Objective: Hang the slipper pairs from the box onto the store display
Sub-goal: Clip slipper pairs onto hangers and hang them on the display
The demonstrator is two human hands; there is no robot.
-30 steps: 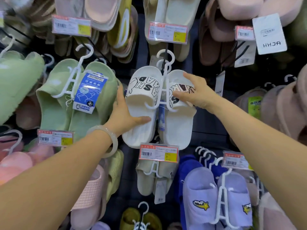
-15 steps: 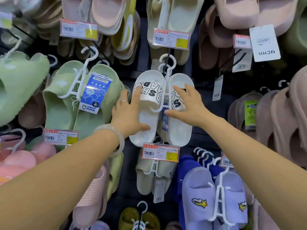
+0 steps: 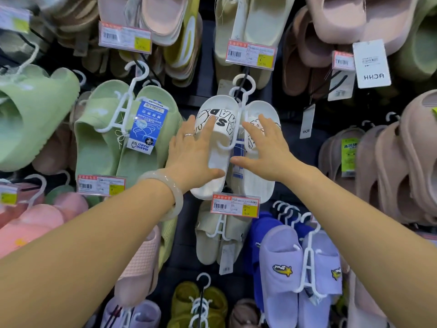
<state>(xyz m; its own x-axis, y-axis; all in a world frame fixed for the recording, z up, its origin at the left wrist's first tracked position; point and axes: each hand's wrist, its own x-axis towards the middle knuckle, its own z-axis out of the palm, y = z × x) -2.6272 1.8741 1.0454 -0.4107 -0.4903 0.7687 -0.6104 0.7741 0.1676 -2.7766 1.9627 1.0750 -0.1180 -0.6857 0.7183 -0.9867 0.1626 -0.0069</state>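
Both hands have flattened since a second ago. On the head view, the left hand [image 3: 192, 157] and right hand [image 3: 264, 150] lie open-palmed on the white slipper pair [image 3: 220, 143], hung by its white hanger [image 3: 243, 91] just above the price tag [image 3: 235, 204]. Green slippers [image 3: 106, 143] crowd its left edge; dark open room lies right.

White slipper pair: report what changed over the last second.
Both hands slid up the white slipper pair: the left hand and right hand now lie flat with fingers spread over the printed straps. The pair stays hooked on its peg; neighbouring slippers unchanged.
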